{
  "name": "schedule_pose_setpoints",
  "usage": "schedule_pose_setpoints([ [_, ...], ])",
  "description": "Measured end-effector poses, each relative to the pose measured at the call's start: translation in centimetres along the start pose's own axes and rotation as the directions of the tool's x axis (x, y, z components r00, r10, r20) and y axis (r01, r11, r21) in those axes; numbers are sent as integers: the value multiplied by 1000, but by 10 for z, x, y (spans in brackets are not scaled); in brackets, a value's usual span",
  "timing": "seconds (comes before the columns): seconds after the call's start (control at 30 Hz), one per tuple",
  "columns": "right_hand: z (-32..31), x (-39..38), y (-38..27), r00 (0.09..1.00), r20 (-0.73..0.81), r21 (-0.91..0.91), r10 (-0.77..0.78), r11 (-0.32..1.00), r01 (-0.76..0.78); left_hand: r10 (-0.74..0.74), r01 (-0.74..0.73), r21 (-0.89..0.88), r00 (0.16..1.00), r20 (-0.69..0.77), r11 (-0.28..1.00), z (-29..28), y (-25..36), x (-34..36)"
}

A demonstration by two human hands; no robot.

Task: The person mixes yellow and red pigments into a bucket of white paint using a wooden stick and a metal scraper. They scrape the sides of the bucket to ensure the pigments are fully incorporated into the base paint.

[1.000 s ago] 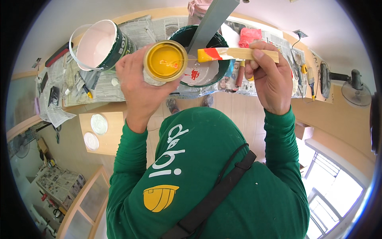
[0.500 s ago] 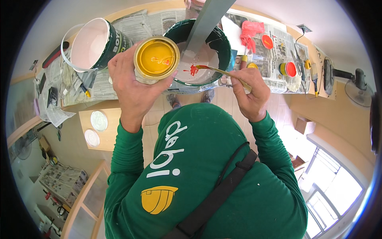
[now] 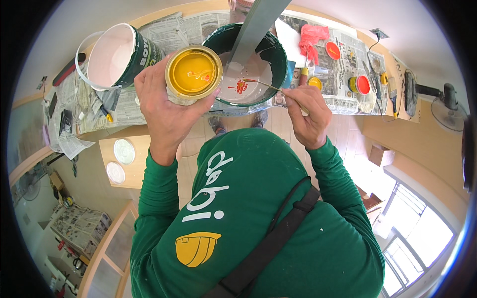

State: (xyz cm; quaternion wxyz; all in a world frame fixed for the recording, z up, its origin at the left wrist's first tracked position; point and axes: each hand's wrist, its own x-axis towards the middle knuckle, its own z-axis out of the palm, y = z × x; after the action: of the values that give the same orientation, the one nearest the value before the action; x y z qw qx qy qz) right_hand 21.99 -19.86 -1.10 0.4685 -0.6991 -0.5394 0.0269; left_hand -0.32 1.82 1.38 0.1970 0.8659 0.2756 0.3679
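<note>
My left hand (image 3: 163, 116) is wrapped round a small open can of yellow paint (image 3: 191, 69), with a few red streaks on its surface. It hovers at the left rim of a dark green bucket (image 3: 281, 59) holding pale paint (image 3: 257, 77). Between its fingers my right hand (image 3: 312, 114) grips a thin stirring stick (image 3: 268, 85), whose tip is coated red and reaches over the bucket. Below that tip a red splash (image 3: 241, 88) with yellowish traces lies on the pale paint. A long grey board (image 3: 256, 30) stands tilted in the bucket.
Newspaper (image 3: 343, 89) covers the bench. On the left lies a tilted white-lined bucket (image 3: 112, 54) with a handle. To the right are a red paint can (image 3: 361, 85), a red lid (image 3: 333, 50), a yellow lid (image 3: 315, 83), a pink cloth (image 3: 312, 39) and a paintbrush (image 3: 393, 99).
My right hand has shifted slightly left and the stick has turned a little, its tip lifting away from the red splash. Yellowish traces now show in the splash. The can has barely moved.
</note>
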Motion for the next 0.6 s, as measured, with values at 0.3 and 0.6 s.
schedule_pose_setpoints([
  [0.3, 1, -4, -2, 996, -9, 61, 86, 994, -85, -4, 3, -6, 1000, -25, 1000, 0, 2, -3],
  [0.6, -7, 6, -12, 757, 20, 479, 653, 658, -581, -14, 12, -44, 999, -32, 999, 1, 3, -6],
])
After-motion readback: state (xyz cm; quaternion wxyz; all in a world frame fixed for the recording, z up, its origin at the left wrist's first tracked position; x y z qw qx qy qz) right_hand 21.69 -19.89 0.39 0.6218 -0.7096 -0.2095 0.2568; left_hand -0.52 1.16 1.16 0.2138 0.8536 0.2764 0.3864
